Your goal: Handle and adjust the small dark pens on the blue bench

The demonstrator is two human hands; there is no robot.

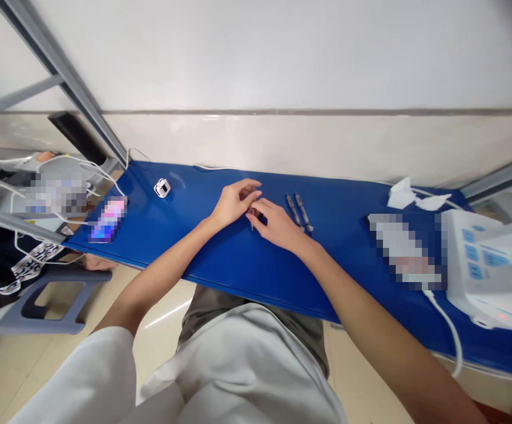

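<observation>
Over the middle of the blue tabletop (220, 250), my two hands meet around a slim pen (253, 222), mostly covered by fingers. My left hand (234, 203) curls its fingers and thumb about the upper end. Lower down, my right hand (276, 222) pinches the pen between thumb and fingers. Just right of my right hand lie two dark pens, a left one (293, 210) and a right one (303, 212), side by side and slightly slanted. The tip of the held pen points down toward the table.
At the left are a small white cube-like device (162, 188) and a lit phone (109, 219) with a cable. To the right lie crumpled tissue (401, 194), a blurred-out phone-like item (403, 250) and a white power strip (481, 271). A person sits at far left near a grey stool (61, 297).
</observation>
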